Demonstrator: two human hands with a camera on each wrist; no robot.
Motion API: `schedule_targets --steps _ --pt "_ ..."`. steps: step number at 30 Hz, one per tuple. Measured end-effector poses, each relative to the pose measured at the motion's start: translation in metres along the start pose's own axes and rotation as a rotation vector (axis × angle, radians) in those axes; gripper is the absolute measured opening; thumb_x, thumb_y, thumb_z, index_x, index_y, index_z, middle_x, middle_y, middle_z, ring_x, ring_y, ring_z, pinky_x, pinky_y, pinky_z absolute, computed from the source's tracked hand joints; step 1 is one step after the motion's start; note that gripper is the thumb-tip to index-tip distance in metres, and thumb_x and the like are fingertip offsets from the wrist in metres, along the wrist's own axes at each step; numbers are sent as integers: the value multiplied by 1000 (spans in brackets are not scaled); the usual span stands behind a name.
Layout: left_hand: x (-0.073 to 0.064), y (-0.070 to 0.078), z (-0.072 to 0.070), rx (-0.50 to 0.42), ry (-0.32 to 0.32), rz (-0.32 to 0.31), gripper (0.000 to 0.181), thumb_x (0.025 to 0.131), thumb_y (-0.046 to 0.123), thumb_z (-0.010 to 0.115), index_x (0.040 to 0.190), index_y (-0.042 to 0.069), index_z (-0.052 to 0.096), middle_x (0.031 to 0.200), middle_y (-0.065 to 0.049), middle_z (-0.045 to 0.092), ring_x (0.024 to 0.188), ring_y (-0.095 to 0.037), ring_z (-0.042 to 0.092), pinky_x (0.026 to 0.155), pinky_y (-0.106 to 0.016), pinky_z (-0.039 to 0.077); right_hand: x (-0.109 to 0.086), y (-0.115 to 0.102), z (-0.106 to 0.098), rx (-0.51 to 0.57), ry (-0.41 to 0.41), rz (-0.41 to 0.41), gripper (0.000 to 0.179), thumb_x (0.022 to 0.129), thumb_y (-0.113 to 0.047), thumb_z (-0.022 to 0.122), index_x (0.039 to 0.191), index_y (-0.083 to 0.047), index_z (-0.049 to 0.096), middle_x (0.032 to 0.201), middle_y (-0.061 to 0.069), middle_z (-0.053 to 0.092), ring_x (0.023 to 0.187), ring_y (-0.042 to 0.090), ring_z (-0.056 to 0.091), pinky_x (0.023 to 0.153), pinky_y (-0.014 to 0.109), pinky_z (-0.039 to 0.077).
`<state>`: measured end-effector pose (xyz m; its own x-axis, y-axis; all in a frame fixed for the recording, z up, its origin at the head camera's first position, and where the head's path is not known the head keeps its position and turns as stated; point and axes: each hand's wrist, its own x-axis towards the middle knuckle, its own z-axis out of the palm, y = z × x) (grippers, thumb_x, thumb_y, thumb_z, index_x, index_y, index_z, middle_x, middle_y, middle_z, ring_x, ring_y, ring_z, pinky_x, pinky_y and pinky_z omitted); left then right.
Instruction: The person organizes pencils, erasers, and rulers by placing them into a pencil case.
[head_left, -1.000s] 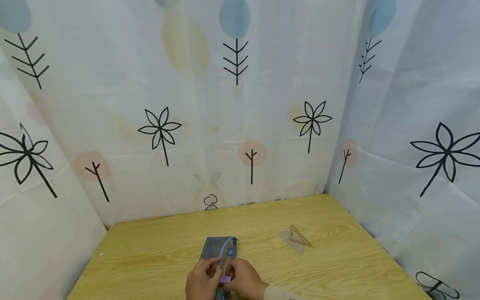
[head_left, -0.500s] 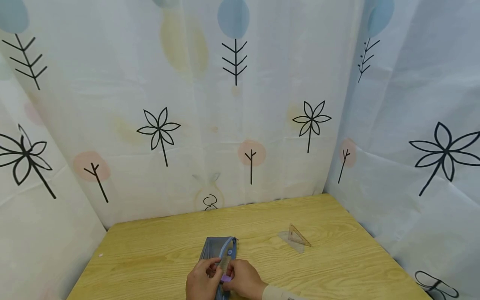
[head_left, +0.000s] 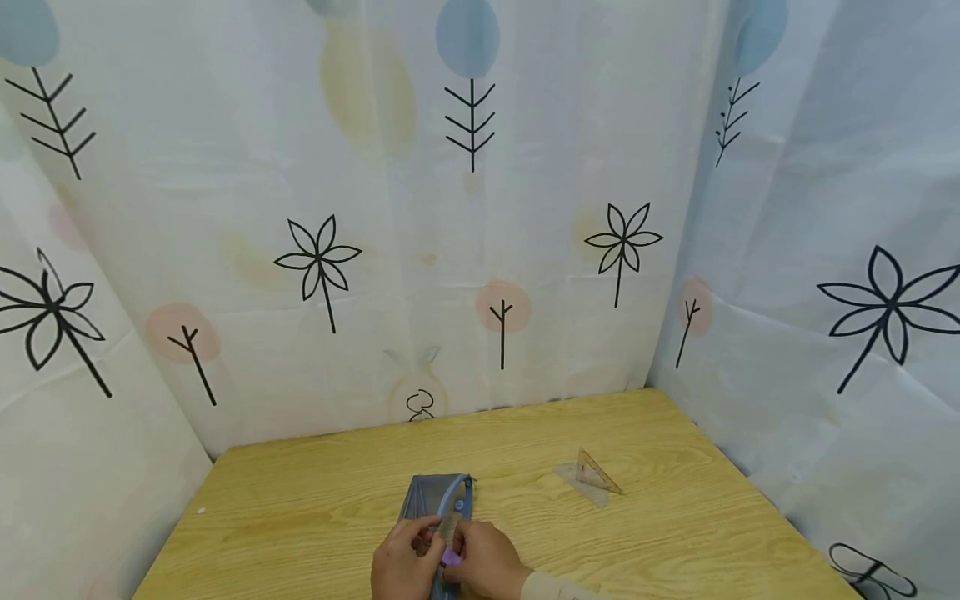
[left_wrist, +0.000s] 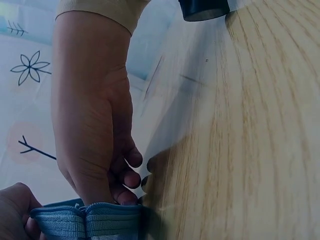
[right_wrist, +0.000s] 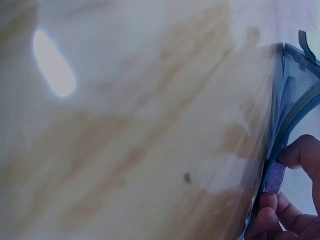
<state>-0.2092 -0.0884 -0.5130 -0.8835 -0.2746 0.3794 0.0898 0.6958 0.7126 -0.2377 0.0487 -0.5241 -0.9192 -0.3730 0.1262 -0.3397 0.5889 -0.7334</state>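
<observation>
A blue zippered pencil case (head_left: 426,492) with a see-through side lies lengthwise on the table, its zip open. My left hand (head_left: 405,560) grips the edge of the opening with thumb and fingers. Opposite it, my right hand (head_left: 487,557) pinches a small purple block (head_left: 452,556), which looks like an eraser. In the right wrist view the purple block (right_wrist: 275,177) sits right at the zip edge between finger and thumb. A greyish-tan strip (head_left: 450,527) shows in the opening between the hands. The left wrist view shows the zip end of the pencil case (left_wrist: 90,220) close up.
Two transparent set squares (head_left: 592,479) overlap on the wooden table (head_left: 300,492), right of the pencil case. A tiny white scrap (head_left: 200,510) lies near the left edge. Printed curtains (head_left: 420,275) stand close behind and on both sides.
The purple block has tilted slightly in my right fingers. Both hands and the pencil case stay in nearly the same place.
</observation>
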Motion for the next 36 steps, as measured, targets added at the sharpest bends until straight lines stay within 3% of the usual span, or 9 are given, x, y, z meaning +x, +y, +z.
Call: schedule_targets --steps 6,15,36 --pt "0 -1 0 1 -1 -2 18 74 11 74 88 22 78 71 15 54 59 3 50 53 -20 40 -1 -6 1 -18 -10 5 22 71 -20 81 75 -12 61 62 -12 52 52 1 44 49 22 38" --pt "-1 2 -1 6 13 18 18 74 10 76 88 21 78 72 14 56 59 2 51 53 -22 41 -1 -8 3 0 -15 -43 12 73 -9 73 75 -11 62 61 -14 50 51 -1 43 48 20 37" --pt "0 1 -1 13 6 27 19 73 10 76 87 21 78 71 13 55 58 1 51 52 -22 40 -2 -14 11 -42 -29 -111 19 73 5 68 71 -12 59 57 -16 41 46 -2 35 45 17 29"
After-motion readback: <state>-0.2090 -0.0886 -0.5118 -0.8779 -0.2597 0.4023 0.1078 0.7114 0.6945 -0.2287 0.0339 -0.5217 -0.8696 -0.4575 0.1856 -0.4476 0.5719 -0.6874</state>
